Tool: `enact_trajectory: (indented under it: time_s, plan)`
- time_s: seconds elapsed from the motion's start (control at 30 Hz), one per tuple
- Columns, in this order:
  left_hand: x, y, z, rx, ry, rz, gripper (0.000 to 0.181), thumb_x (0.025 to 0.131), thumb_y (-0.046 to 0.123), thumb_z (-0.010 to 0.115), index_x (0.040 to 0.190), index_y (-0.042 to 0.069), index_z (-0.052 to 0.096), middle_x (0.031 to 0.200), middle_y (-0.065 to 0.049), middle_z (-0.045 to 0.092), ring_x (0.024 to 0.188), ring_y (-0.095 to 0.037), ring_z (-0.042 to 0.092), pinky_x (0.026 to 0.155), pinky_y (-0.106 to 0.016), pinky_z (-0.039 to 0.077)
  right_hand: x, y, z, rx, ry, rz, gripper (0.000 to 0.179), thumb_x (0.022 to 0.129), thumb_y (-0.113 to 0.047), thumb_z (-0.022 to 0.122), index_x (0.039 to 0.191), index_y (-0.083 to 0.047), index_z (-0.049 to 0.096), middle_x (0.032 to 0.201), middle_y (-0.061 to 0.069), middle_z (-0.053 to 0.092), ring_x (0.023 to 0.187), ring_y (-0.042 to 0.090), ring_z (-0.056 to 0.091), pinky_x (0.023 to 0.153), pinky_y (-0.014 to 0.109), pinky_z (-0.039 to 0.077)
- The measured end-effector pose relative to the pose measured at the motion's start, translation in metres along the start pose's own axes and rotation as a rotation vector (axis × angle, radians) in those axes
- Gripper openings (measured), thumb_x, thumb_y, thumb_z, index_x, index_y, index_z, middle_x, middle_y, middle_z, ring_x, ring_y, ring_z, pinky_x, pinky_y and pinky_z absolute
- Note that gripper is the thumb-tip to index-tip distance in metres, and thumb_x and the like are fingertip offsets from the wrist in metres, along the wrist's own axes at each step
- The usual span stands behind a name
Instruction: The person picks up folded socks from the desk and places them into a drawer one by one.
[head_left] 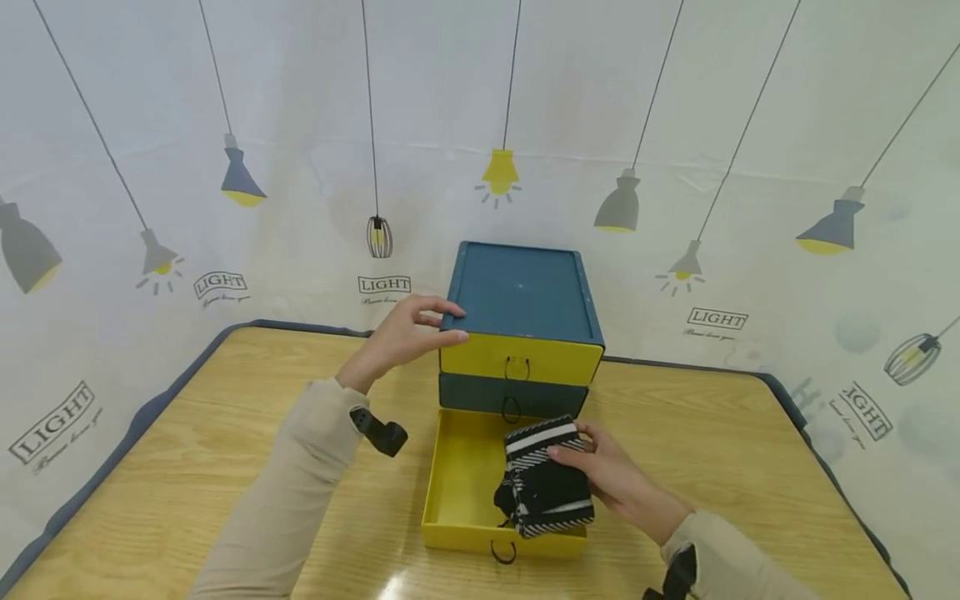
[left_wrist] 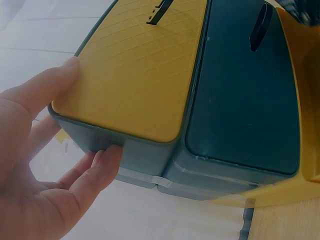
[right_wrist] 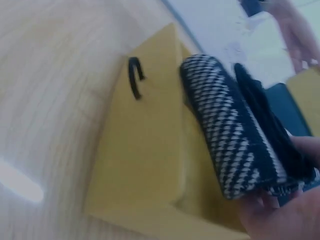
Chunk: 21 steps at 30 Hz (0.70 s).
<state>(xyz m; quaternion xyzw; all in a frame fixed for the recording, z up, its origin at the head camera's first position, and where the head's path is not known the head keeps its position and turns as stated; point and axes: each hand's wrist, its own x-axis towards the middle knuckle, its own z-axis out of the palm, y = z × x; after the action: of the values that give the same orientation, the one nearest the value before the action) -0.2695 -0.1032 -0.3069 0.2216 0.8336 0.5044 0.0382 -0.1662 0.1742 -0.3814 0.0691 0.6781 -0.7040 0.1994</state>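
A small drawer cabinet point(head_left: 521, 292) with a blue top stands on the table, its yellow upper drawer and blue middle drawer pushed in. My left hand point(head_left: 405, 337) holds its upper left front corner, thumb and fingers spread around the edge; in the left wrist view several fingers point(left_wrist: 102, 167) touch the blue side. Below, the yellow bottom drawer point(head_left: 465, 475) is pulled far out. My right hand point(head_left: 626, 479) grips a folded black-and-white patterned knit cloth point(head_left: 551, 487) over this drawer's right front part. In the right wrist view, the folded cloth point(right_wrist: 220, 120) hangs over the drawer's front wall.
The wooden table point(head_left: 262, 392) extends around the cabinet, with a dark edging at the back. Behind it hangs a pale sheet point(head_left: 442, 100) printed with lamps. Black cord loops, such as this drawer pull point(head_left: 504, 552), stick out from the drawer fronts.
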Motion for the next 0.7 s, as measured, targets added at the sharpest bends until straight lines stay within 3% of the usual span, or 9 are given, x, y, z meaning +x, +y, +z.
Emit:
enact_trajectory:
  time_s: [0.23, 0.7]
  plan:
    - [-0.001, 0.001, 0.001, -0.003, 0.0, 0.005, 0.035, 0.079, 0.028, 0.067, 0.11, 0.013, 0.061, 0.131, -0.006, 0.039, 0.11, -0.032, 0.045, 0.084, -0.046, 0.043, 0.017, 0.008, 0.028, -0.019, 0.093, 0.01, 0.052, 0.084, -0.006, 0.06, 0.125, 0.003, 0.029, 0.107, 0.019, 0.053, 0.085, 0.022, 0.059, 0.076, 0.04, 0.049]
    - [-0.001, 0.002, -0.001, 0.003, 0.003, -0.007, 0.032, 0.079, 0.029, 0.067, 0.108, 0.016, 0.062, 0.131, -0.004, 0.039, 0.11, -0.03, 0.045, 0.083, -0.045, 0.044, 0.037, 0.022, 0.052, -0.02, 0.113, 0.041, 0.05, 0.085, 0.0, 0.055, 0.125, 0.006, 0.028, 0.11, 0.022, 0.047, 0.087, 0.024, 0.056, 0.077, 0.045, 0.047]
